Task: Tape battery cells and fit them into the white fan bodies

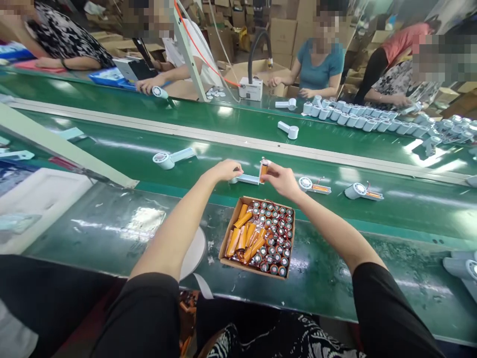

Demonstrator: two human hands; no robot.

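Note:
My left hand (226,170) is closed around the round end of a light-blue plastic housing (248,179), whose open, trough-like handle points right. Just past the handle's tip, my right hand (282,180) pinches an orange-wrapped cylindrical battery (264,170), held upright. Below my hands, a cardboard box (222,251) contains many such batteries. Some lie loose on the left side, while those on the right stand on end in rows with thin red wires.
On the green conveyor belt (126,166), two housings with batteries in their handles (315,187) (363,191) sit to the right, and another housing (173,157) lies to the left. A tape roll (196,251) is beside my left forearm. Co-workers (321,64) sit across, near clustered housings (346,117).

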